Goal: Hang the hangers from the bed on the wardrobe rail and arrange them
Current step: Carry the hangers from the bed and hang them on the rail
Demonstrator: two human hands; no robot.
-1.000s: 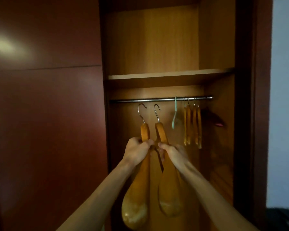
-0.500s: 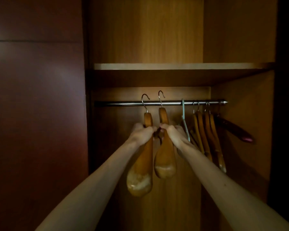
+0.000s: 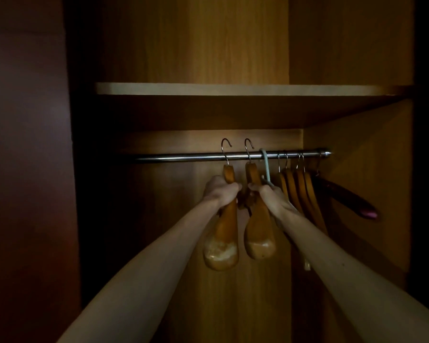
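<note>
Two orange-brown wooden hangers [image 3: 240, 233] show pale worn patches at their ends. The wardrobe rail [image 3: 183, 158] is silver. One hanger [image 3: 266, 167] is pale green, another [image 3: 347, 198] dark brown with a pinkish tip.

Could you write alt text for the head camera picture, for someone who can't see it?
Two bare hands, left hand and right hand, each grip a wooden hanger, hooks raised above a metal rail in a dim wardrobe. More wooden hangers, a pale green one and a dark one hang further right, under a shelf.
</note>
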